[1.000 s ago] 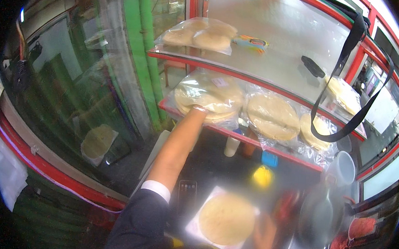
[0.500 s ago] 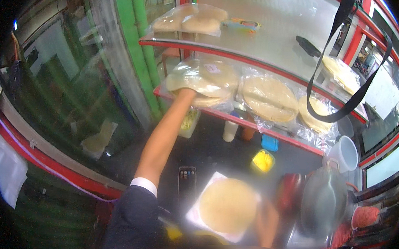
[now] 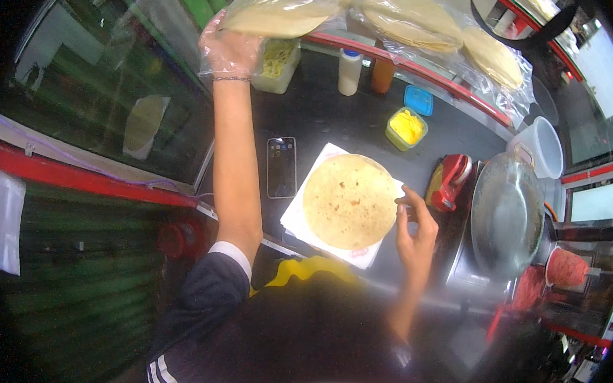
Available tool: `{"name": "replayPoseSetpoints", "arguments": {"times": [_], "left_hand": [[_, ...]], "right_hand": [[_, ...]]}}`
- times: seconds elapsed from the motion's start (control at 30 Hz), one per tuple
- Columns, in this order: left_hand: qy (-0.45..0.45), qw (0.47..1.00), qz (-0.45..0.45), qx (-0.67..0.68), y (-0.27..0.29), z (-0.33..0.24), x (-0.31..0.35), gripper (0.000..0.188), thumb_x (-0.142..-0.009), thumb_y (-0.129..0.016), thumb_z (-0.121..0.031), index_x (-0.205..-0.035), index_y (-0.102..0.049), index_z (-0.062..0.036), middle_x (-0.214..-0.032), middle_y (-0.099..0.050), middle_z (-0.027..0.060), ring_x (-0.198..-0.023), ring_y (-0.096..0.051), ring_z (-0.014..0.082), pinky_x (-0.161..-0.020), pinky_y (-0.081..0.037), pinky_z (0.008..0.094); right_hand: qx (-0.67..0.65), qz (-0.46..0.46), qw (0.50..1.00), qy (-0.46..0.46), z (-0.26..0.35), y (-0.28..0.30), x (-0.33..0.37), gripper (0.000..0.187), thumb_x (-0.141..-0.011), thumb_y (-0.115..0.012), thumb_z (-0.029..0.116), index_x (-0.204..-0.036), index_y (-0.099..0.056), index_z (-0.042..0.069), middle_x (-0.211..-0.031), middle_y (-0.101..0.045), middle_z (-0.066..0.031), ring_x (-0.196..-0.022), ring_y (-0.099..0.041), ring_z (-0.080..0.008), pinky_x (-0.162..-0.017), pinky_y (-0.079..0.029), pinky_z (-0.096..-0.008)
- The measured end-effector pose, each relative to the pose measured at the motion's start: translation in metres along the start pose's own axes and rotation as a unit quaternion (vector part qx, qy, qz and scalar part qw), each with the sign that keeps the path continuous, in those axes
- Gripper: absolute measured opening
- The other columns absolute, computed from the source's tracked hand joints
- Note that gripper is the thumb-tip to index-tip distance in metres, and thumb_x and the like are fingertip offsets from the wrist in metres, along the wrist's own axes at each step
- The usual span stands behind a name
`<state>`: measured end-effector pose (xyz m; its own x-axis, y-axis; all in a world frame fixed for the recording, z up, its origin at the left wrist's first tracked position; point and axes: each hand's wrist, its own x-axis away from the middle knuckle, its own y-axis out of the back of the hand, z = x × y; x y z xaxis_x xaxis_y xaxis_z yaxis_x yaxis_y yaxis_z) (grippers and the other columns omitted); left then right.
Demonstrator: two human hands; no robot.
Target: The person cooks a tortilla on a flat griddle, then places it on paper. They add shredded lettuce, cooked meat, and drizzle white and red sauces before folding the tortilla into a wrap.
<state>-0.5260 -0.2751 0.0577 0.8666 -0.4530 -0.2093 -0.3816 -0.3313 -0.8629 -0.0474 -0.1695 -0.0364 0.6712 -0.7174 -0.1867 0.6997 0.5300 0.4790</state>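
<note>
My left hand [image 3: 232, 50] is up at the far left, wrapped in clear plastic at the mouth of a bag of flatbreads [image 3: 286, 8]. Its fingers are closed on the plastic bag, though the film partly blurs them. Before me a round, brown-spotted flatbread [image 3: 350, 201] lies flat on white paper [image 3: 313, 171]. Beside its right edge is my right hand [image 3: 418, 230], thumb and forefinger curved and apart, the tips close to the paper's corner. Nothing shows between them.
Left of the paper lies a phone [image 3: 281, 167]. Farther back stand a tub of green shreds [image 3: 279, 67], a white bottle [image 3: 349, 73] and a tub of yellow slices [image 3: 406, 129]. A red device [image 3: 451, 183] and a large wok [image 3: 507, 218] are at right.
My left hand has come out from under the bagged flatbreads to the bag's left end. The view has tipped downward. My right hand stays beside the flatbread, now clearer.
</note>
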Motion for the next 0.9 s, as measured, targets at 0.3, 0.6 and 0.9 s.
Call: {"name": "replayPoseSetpoints", "arguments": {"times": [0.3,0.6,0.9], "left_hand": [[-0.031,0.991,-0.011,-0.128,0.108,0.025,-0.099,0.054,-0.114,-0.056,-0.016,-0.164,-0.053,0.0021,-0.164,-0.062,0.0267,-0.149,-0.063,0.0428,-0.131,-0.050,0.0584],[-0.090,0.925,0.002,-0.370,0.010,-0.054,-0.041,0.026,-0.114,-0.073,-0.021,-0.124,-0.074,0.0040,-0.116,-0.081,0.0120,-0.107,-0.077,0.0247,-0.100,-0.062,0.0452],[0.001,0.646,0.181,-0.742,-0.192,-0.167,0.069,0.048,-0.107,-0.080,-0.050,-0.127,-0.078,-0.0060,-0.117,-0.077,0.0028,-0.107,-0.070,0.0176,-0.103,-0.055,0.0377]], "right_hand": [[0.024,-0.032,0.998,0.041,-0.003,0.023,0.028,0.036,-0.106,-0.074,0.006,-0.142,-0.078,0.003,-0.119,-0.084,-0.0198,-0.098,-0.082,-0.0281,-0.088,-0.063,-0.0401],[0.051,-0.060,0.997,0.011,-0.016,0.052,0.055,0.037,-0.108,-0.071,0.006,-0.145,-0.076,0.004,-0.122,-0.083,-0.0223,-0.102,-0.082,-0.0322,-0.093,-0.063,-0.0446],[-0.004,-0.052,0.996,0.077,-0.018,0.107,0.066,0.040,-0.106,-0.073,0.000,-0.145,-0.076,0.005,-0.116,-0.081,-0.0196,-0.103,-0.079,-0.0343,-0.094,-0.061,-0.0425]]}}
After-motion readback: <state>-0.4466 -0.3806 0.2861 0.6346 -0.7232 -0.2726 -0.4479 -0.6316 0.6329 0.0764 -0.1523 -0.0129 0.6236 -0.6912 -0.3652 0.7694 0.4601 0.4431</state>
